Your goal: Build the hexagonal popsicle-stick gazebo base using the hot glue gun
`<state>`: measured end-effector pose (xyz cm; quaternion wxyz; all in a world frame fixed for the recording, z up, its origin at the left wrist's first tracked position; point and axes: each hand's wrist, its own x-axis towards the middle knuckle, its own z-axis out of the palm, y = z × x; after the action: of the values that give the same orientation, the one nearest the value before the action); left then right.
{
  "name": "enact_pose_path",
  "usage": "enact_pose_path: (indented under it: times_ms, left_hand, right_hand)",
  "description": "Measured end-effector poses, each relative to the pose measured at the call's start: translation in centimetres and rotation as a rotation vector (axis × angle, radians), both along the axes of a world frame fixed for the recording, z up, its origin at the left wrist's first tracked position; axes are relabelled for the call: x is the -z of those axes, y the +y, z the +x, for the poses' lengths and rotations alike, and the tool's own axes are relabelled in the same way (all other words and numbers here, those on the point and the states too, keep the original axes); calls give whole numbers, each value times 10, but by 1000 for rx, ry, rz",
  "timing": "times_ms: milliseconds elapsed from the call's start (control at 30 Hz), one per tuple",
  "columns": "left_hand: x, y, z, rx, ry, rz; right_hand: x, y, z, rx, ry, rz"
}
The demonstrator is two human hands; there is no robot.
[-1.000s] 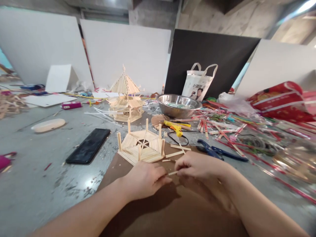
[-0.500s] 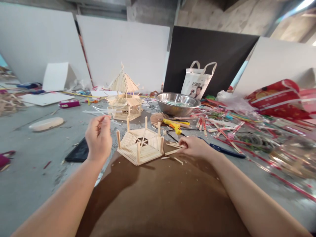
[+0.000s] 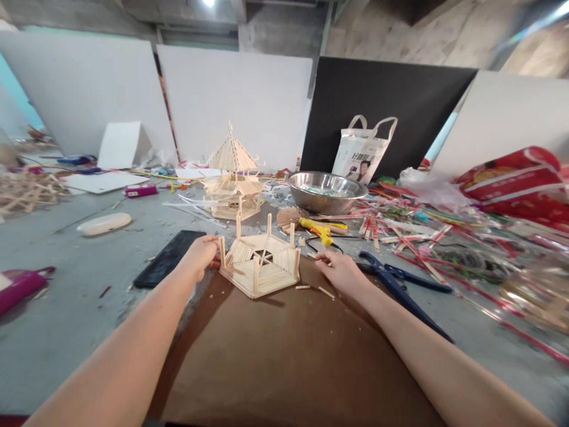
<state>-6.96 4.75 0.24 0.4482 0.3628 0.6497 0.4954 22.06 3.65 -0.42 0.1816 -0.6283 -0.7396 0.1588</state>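
A hexagonal base built of pale wooden sticks [image 3: 242,280], with upright posts at its corners, sits on the brown board [image 3: 288,356]. My left hand [image 3: 202,256] is at its left corner, fingers closed about the post there. To the right of the base, my right hand [image 3: 335,267] is low over the board with its fingers pinched together. Stick ends show at those fingertips; the rest is hidden under the hand. Short loose stick pieces [image 3: 326,293] lie between that hand and the base. Behind stands a tiered stick pavilion [image 3: 233,178] with a pointed roof.
A black phone [image 3: 169,259] lies left of the base. Rightward are dark-blue-handled pliers [image 3: 400,290] and a yellow glue gun [image 3: 317,230]. A metal bowl [image 3: 326,193] and white bag [image 3: 362,151] stand behind. Red-and-white strips [image 3: 413,234] clutter the right side.
My left hand has come down and right from the air to the base's left post. My right hand has drawn in the loose sticks beside the base. The view has shifted slightly.
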Motion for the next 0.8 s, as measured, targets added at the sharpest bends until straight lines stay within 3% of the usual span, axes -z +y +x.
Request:
enact_pose_path:
  times_ms: [133, 233, 433, 667, 800]
  left_hand:
    - [-3, -1, -1, 12, -53, -34]
    - [-5, 0, -4, 33, -118, -66]
    - [-4, 3, -7, 86, -283, -102]
    - [-1, -2, 5, 258, -449, -137]
    - [-2, -7, 12, 265, -456, -58]
  right_hand:
    - [-3, -14, -20, -10, 639, -471]
    - [-8, -20, -24, -17, 944, -622]
    - [-11, -15, -16, 82, 1174, -681]
    - [-8, -14, -15, 77, 1299, -671]
    - [-4, -11, -15, 59, 1383, -650]
